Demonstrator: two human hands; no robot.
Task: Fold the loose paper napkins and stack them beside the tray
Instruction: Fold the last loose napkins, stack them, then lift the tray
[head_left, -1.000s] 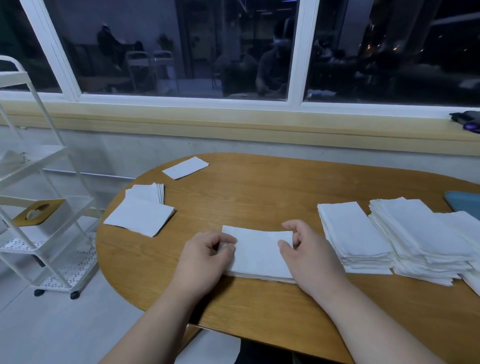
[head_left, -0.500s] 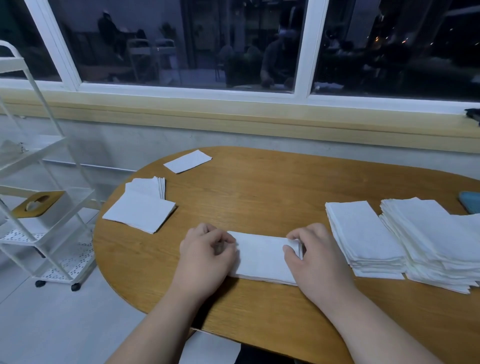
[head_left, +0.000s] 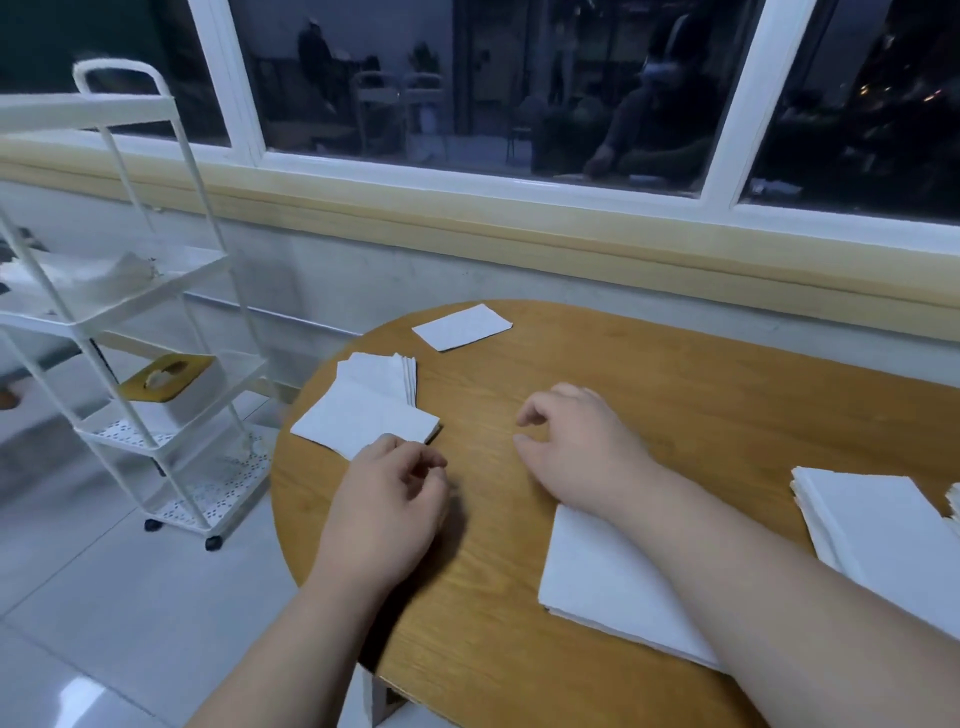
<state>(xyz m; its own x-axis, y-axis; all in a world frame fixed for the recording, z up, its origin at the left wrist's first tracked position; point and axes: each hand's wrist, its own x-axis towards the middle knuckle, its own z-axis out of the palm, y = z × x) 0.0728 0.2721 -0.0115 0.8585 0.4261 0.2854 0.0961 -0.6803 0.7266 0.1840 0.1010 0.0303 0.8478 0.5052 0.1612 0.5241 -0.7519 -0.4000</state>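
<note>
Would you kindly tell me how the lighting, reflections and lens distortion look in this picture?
Head view: dim, bluish light throughout; the dark window shows faint reflections, seated figures among them; the wide lens leans the posts of the white cart and slants the sill; the left hand casts a soft shadow on the table; nothing is badly blurred.

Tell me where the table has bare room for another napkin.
Bare wood: the table behind the right hand, rightward from the single napkin. Crowded: the folded stack by the left hand; the napkin pile under the right forearm.
</note>
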